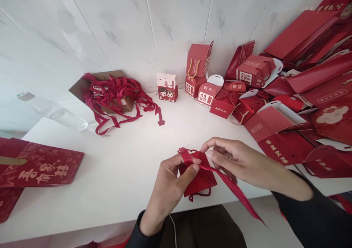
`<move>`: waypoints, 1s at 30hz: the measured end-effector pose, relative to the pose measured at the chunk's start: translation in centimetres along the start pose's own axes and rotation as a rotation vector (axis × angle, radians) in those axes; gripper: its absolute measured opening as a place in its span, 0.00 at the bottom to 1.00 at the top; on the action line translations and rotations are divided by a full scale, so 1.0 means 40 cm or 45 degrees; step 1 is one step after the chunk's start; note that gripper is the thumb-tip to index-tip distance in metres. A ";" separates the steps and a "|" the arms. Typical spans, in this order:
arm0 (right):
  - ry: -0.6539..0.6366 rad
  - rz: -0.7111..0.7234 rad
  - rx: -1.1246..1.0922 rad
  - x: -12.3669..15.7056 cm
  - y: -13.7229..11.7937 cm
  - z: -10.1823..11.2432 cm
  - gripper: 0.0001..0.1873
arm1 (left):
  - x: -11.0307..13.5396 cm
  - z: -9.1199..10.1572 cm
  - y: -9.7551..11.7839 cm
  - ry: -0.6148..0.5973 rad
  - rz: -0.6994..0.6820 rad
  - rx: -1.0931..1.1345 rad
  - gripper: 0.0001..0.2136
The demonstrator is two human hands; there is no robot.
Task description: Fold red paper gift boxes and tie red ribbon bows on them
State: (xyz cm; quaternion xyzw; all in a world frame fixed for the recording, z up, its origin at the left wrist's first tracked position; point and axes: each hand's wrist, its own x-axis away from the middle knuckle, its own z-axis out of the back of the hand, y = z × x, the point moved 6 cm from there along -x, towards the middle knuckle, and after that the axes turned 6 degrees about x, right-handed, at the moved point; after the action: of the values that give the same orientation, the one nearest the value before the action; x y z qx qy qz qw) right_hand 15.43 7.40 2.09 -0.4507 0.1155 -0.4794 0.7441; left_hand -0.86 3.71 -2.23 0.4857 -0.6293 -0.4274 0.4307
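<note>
A small red gift box with a cord handle sits between my hands above the white table's front edge. My left hand grips the box, its thumb and forefinger pinching a red ribbon at the box's top. My right hand pinches the same ribbon just to the right, fingers curled. The ribbon's loose end trails down to the right past the table edge.
A tangle of red ribbons lies on a brown cardboard box at the back left. A clear plastic bottle lies on its side. Red envelopes rest at the left. Many red gift boxes pile up at the right.
</note>
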 end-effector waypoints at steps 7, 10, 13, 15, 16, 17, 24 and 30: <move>0.007 0.075 -0.088 -0.042 0.012 -0.080 0.13 | 0.016 0.002 0.031 0.290 -0.754 -0.640 0.14; 0.003 0.069 -0.115 -0.047 0.018 -0.092 0.11 | 0.024 0.004 0.017 0.372 -0.858 -0.707 0.14; -0.002 0.062 -0.189 -0.047 0.021 -0.091 0.11 | 0.027 0.013 0.006 0.435 -0.807 -0.674 0.11; 0.006 0.041 -0.238 -0.044 0.024 -0.087 0.11 | 0.028 0.017 0.003 0.439 -0.756 -0.635 0.10; 0.019 0.025 -0.265 -0.042 0.027 -0.084 0.12 | 0.030 0.018 0.003 0.434 -0.746 -0.620 0.11; 0.029 0.009 -0.301 -0.039 0.030 -0.082 0.12 | 0.032 0.018 0.003 0.428 -0.745 -0.607 0.11; 0.041 -0.093 -0.741 -0.030 0.047 -0.072 0.17 | 0.050 0.023 -0.015 0.429 -0.712 -0.554 0.14; 0.001 -0.193 -0.403 -0.006 0.070 -0.017 0.18 | 0.080 0.035 -0.021 0.511 -0.668 -0.605 0.11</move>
State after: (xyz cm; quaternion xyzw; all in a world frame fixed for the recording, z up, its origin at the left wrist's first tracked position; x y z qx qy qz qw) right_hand 16.62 7.58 -0.56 -0.5695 0.1554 -0.5102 0.6255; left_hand -2.50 0.60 -3.00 0.5904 -0.2710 -0.5530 0.5217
